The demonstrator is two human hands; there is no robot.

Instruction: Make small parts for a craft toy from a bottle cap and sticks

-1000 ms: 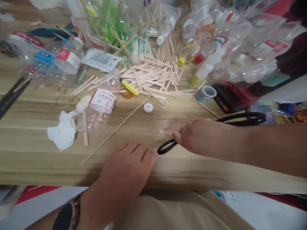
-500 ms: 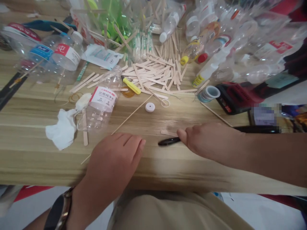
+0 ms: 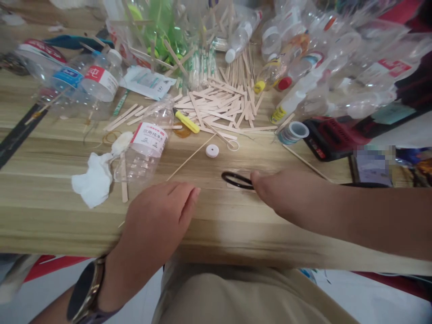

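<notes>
My left hand [image 3: 157, 220] is over the front of the table, back upward, thumb alongside the curled fingers. Its fingertips are hidden, so whatever they hold cannot be seen. A thin wooden skewer [image 3: 191, 158] runs beneath this hand and shows again at its lower left. My right hand [image 3: 283, 191] is closed around a black loop-handled tool [image 3: 227, 178]; its loop sticks out leftward past my thumb, and the gripped part is hidden. A flat wooden stick lies on the wood under the loop. Beyond my hands lies a small white disc with a centre hole [image 3: 212, 150].
A clear labelled bottle [image 3: 148, 139] and a crumpled tissue [image 3: 92, 180] lie left. Behind are a yellow-handled tool [image 3: 187, 121], piled craft sticks [image 3: 222, 105] and many plastic bottles. A wire spool [image 3: 293, 132] and a red-black power tool [image 3: 332, 137] stand right.
The black loop has turned from nearly edge-on to showing its opening, and my right hand has shifted slightly up. My left hand has moved a little left. The view has shifted slightly.
</notes>
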